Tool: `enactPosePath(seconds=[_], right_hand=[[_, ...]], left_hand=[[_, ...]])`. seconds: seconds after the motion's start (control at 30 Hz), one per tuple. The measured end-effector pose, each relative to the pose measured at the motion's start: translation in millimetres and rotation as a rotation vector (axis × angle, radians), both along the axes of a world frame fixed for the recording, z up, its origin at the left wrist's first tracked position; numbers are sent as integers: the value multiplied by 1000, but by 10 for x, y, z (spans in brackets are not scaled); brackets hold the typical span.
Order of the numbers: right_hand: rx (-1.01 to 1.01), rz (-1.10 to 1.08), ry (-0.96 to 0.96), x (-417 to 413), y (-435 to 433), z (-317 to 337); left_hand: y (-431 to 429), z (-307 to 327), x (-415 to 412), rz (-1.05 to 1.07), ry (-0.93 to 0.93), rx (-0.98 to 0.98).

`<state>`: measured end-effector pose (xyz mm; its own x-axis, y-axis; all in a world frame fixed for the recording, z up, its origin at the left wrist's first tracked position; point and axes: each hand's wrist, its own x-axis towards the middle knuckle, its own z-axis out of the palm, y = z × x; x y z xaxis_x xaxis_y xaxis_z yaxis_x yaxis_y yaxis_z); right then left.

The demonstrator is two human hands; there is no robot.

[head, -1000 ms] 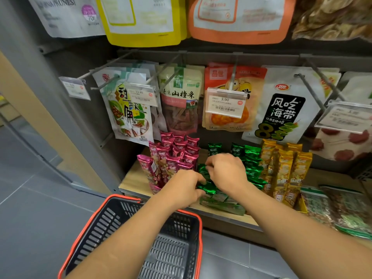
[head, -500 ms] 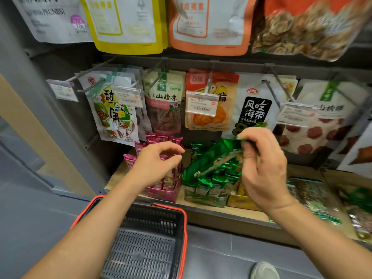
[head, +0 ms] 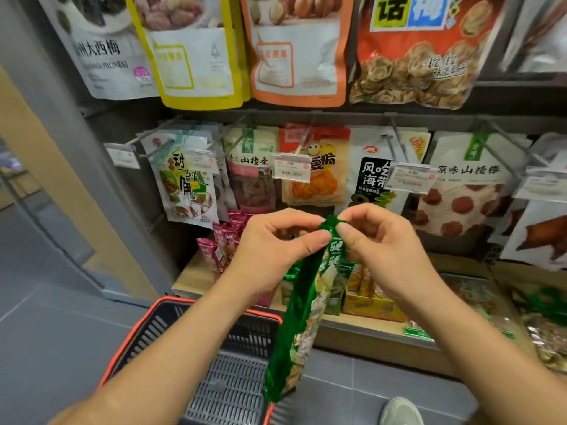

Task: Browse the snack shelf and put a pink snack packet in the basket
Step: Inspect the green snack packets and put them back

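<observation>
A long green snack packet (head: 306, 305) hangs down in front of the shelf, pinched at its top edge by both hands. My left hand (head: 276, 253) grips it from the left, my right hand (head: 383, 243) from the right. Behind my left hand, several pink snack packets (head: 224, 240) stand upright in a box at the left end of the wooden shelf (head: 190, 279). The grey basket with a red rim (head: 221, 372) sits on the floor below, and the green packet's lower end hangs over its right edge.
More green packets and a yellow box of packets (head: 371, 297) stand on the shelf behind the hands. Hanging snack bags on metal pegs with price tags (head: 291, 168) fill the wall above. A shoe (head: 402, 411) shows at the bottom right on the grey floor.
My right hand lifted a green packet off the shelf and swung it upright. My left hand left the pink packets and joined at the packet's top. The view tilted upward.
</observation>
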<state>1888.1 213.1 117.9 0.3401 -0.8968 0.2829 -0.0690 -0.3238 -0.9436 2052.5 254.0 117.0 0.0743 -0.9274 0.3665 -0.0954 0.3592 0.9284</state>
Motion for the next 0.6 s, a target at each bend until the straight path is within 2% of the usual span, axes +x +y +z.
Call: enactPosePath(seconds=[0.07, 0.13, 0.27, 0.4, 0.6], right_hand=[[230, 91, -100, -10, -19, -14], [332, 181, -100, -11, -33, -39], [365, 270, -11, 46, -36, -69], [414, 338, -22, 75, -58, -86], [355, 297, -149, 181, -37, -135]], left_hand=[[-16, -30, 25, 47, 51, 37], [-41, -70, 46, 96, 56, 77], [-117, -147, 58, 158, 35, 87], [-130, -168, 109, 205, 82, 57], [-95, -228, 44, 147, 333, 117]])
